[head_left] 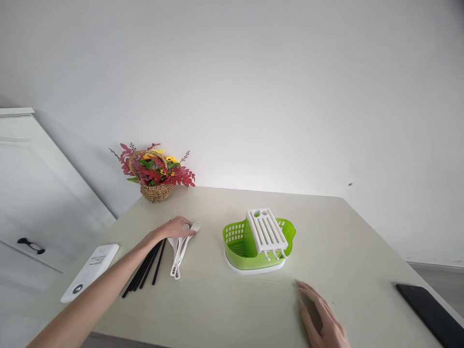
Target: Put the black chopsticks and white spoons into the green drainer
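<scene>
My left hand (176,226) reaches across the table and rests on the bowl ends of a few white spoons (180,251), fingers laid over them. Beside the spoons, under my forearm, lie several black chopsticks (145,268). My right hand (321,316) lies flat on the table near its front edge, fingers stretched out, holding nothing. Between my hands stands a green cutlery drainer (239,241) on a white tray, with a white slotted insert (266,231) tilted across its top.
A wicker basket of red and yellow flowers (155,173) stands at the table's back left by the wall. A white flat device (90,271) lies at the left edge, a black phone (429,314) at the front right corner. A white cabinet (32,203) is left.
</scene>
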Motion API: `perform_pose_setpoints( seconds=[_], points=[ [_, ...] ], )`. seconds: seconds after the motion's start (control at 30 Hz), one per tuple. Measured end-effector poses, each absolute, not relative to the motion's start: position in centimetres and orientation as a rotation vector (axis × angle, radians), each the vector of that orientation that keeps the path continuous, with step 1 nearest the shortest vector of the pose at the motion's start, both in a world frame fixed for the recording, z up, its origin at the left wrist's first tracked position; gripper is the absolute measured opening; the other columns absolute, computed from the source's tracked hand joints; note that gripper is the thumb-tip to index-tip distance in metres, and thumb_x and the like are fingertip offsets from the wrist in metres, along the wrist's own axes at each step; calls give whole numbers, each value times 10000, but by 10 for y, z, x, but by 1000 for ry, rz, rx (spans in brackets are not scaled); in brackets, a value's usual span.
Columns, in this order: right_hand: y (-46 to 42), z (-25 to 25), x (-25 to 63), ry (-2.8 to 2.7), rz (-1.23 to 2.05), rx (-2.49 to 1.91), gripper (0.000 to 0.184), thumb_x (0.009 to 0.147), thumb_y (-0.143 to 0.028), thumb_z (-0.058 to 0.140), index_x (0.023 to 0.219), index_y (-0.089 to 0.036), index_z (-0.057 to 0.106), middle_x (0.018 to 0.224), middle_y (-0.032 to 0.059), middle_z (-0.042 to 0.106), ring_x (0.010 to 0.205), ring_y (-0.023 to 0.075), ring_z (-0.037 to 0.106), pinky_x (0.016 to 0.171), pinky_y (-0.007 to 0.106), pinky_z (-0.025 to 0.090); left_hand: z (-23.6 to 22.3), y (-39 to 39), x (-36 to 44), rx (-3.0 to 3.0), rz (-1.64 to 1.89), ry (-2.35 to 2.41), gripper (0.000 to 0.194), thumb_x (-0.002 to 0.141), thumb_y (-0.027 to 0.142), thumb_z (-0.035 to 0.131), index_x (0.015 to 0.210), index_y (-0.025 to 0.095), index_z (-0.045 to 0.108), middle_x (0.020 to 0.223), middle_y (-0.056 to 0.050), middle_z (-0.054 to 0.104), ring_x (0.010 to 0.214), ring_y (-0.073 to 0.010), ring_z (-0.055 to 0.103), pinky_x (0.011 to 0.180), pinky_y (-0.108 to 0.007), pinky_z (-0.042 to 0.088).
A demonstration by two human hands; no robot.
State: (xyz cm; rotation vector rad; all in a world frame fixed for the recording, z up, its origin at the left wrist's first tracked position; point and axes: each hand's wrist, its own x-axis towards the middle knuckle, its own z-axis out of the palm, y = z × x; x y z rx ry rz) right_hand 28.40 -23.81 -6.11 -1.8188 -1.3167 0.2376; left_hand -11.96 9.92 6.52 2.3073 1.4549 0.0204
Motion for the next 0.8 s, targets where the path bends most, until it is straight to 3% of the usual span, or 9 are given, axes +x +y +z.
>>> perform_pose_setpoints(
  seconds=[0.13,0.33,0.47,0.8],
  points=[
    [-239,-61,285,-1327,238,-1819,388,999,-498,445,1278,-309,636,1406,36,647,1321,281,588,1130,487,476,62,94,-118,2443,-9,1479,374,793,593,602,790,251,753,754,-57,725,767,-264,666,675,-295,421],
    [-240,-68,298,-1426,230,-1827,390,987,-485,487,1292,-300,643,1416,42,645,1310,277,606,1088,458,525,62,84,-117,2568,-23,1435,444,883,612,500,754,234,695,681,-45,685,684,-230,645,638,-281,381],
    [-241,-72,305,-1502,212,-1834,389,978,-466,511,1317,-316,632,1421,29,644,1298,272,621,1059,449,552,61,76,-115,2603,-29,1480,456,906,618,468,813,235,697,682,-60,683,700,-260,663,634,-295,378],
    [-244,-79,308,-1517,224,-1870,410,981,-488,490,1342,-331,603,1442,14,627,1315,267,607,1061,454,546,54,65,-114,2709,14,1661,452,928,608,487,1044,213,674,1043,-124,753,952,-309,710,797,-338,445]
  ],
)
